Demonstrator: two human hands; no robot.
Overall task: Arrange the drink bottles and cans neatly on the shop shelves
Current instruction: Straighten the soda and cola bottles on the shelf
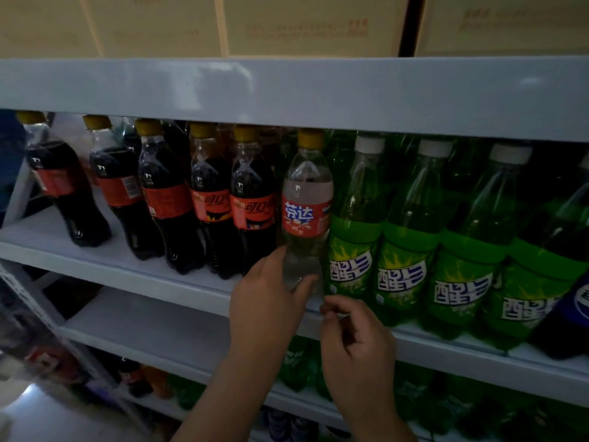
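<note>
A clear soda bottle (306, 199) with a yellow cap and a red label stands upright at the front of the white shelf (105, 266), between the cola bottles and the green bottles. My left hand (271, 301) grips its lower part, thumb on the right side and fingers round the left. My right hand (357, 342) hovers just below and to the right, fingers loosely curled and holding nothing, close to the shelf's front edge. A row of dark cola bottles (213, 199) fills the left; green soda bottles (404, 244) fill the right.
The shelf above (287, 90) hangs low over the caps, with cardboard boxes (312, 23) on top. A blue-labelled bottle (573, 311) stands at the far right. The lower shelf holds more green bottles (296, 365) and cans. Bare shelf surface shows in front of the cola row.
</note>
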